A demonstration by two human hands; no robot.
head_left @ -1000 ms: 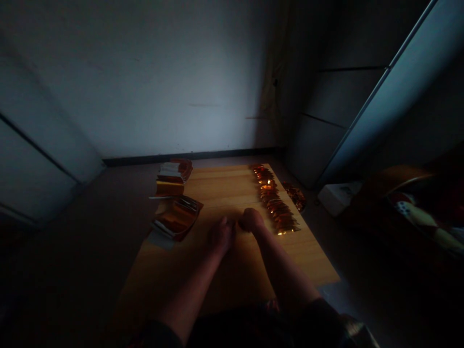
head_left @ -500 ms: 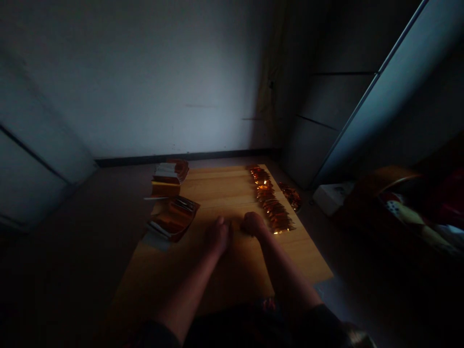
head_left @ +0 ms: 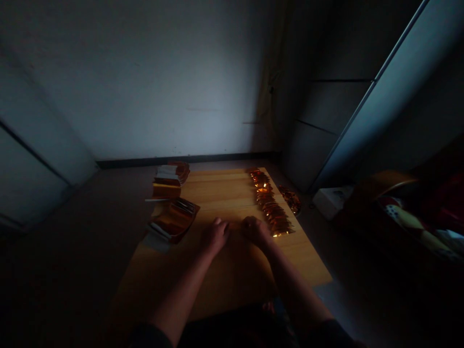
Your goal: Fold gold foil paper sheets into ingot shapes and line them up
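My left hand (head_left: 215,236) and my right hand (head_left: 255,231) rest curled on a light wooden board (head_left: 221,191), knuckles up, a small gap between them. The dim light hides whether either hand holds something thin. My right hand is nearest a long row of overlapping gold foil packets (head_left: 271,205), close to its lower end. Left of my left hand lie a stack of foil packets in a flattened bundle (head_left: 174,220) and a second stack with white and gold sheets (head_left: 167,181). A loose heap of gold foil (head_left: 289,200) sits just past the board's right edge.
The board lies on a dark floor against a pale wall with a black skirting strip. Cabinet doors stand at right. A white box (head_left: 331,203) and patterned fabric (head_left: 406,217) lie on the right.
My hands have drawn slightly apart, and my right hand has moved nearer me. The view has shifted a little, so the board sits slightly lower in the picture.
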